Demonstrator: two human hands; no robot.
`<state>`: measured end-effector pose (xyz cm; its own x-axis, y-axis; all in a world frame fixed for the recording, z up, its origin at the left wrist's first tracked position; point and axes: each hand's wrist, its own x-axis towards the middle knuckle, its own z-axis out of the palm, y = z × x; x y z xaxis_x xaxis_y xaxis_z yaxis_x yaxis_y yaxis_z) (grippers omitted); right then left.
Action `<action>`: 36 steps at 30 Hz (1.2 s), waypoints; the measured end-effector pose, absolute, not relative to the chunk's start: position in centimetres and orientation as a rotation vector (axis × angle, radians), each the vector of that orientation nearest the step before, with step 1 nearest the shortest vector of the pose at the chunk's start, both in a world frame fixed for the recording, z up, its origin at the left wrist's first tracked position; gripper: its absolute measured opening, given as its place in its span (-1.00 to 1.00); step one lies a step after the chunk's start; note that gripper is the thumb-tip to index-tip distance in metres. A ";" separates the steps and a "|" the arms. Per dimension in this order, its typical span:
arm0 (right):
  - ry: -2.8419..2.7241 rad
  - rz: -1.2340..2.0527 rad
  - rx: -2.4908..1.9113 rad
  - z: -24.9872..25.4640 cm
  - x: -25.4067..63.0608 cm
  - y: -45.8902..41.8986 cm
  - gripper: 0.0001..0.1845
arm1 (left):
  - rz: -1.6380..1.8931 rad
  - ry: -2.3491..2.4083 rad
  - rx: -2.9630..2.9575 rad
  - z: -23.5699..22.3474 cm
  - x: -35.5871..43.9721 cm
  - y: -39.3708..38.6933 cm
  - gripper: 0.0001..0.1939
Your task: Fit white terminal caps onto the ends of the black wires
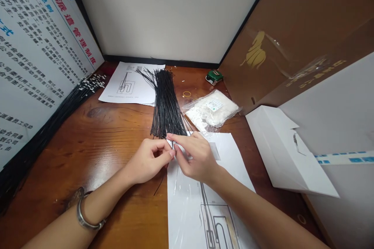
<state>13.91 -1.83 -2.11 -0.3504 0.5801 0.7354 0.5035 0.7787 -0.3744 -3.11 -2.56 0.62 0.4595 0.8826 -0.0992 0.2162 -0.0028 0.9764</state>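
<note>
My left hand (150,159) is closed in a pinch, thumb against forefinger, on a thin black wire (159,186) whose loose end hangs below it over the table. Close against it, my right hand (197,155) has its thumb and fingers bent round the same spot, gripping the wire near its upper part. The fingertips hide the wire's end, so any small part there cannot be made out. Just beyond both hands lies a thick bundle of black wires (168,105), its near ends almost touching the right fingertips.
A printed drawing sheet (187,210) lies under my right hand, another sheet (117,89) behind the bundle. To the right are a clear bag of white pieces (212,111), a green tape measure (214,77) and a folded white box (283,151). More black wires (55,120) line the left panel.
</note>
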 end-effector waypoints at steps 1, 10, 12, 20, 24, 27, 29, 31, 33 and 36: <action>-2.012 0.102 -0.797 -2.1 13.9 -1.8 -0.66 | 0.671 0.991 1.549 0.6 -3.1 -2.6 -0.65; -2.150 -0.061 -0.560 -1.7 13.9 -2.3 -0.78 | 0.872 1.169 1.331 -0.1 -2.6 -1.9 -0.62; -2.187 -0.072 -0.511 -1.7 13.8 -2.4 -0.82 | 0.864 1.168 1.337 -0.1 -2.5 -1.9 -0.67; -2.223 -0.042 -0.393 -1.5 13.7 -2.6 -0.84 | 0.816 1.162 1.246 0.1 -2.5 -1.9 -0.72; -2.169 0.052 -0.477 -1.6 13.6 -2.7 -0.63 | 0.909 1.130 1.216 0.2 -2.8 -1.8 -0.75; -2.042 0.072 -0.682 -2.0 13.7 -2.4 -0.50 | 0.921 1.047 1.232 0.2 -3.1 -2.0 -0.80; -1.976 0.078 -0.789 -2.2 13.8 -2.1 -0.47 | 0.891 0.976 1.273 0.2 -3.2 -2.2 -0.81; -1.951 0.095 -0.846 -2.3 13.8 -1.9 -0.48 | 0.845 0.930 1.321 0.2 -3.3 -2.4 -0.80; -1.952 0.107 -0.870 -2.3 13.8 -1.8 -0.55 | 0.801 0.910 1.368 0.2 -3.3 -2.5 -0.79; -1.956 0.086 -0.841 -2.2 13.8 -1.9 -0.66 | 0.798 0.882 1.413 0.1 -3.3 -2.4 -0.73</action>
<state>13.79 -1.92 -2.17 -0.2928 0.5892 0.7530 0.5205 0.7589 -0.3914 -3.34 -2.38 0.09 0.4721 0.8807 -0.0389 0.0495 0.0175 0.9986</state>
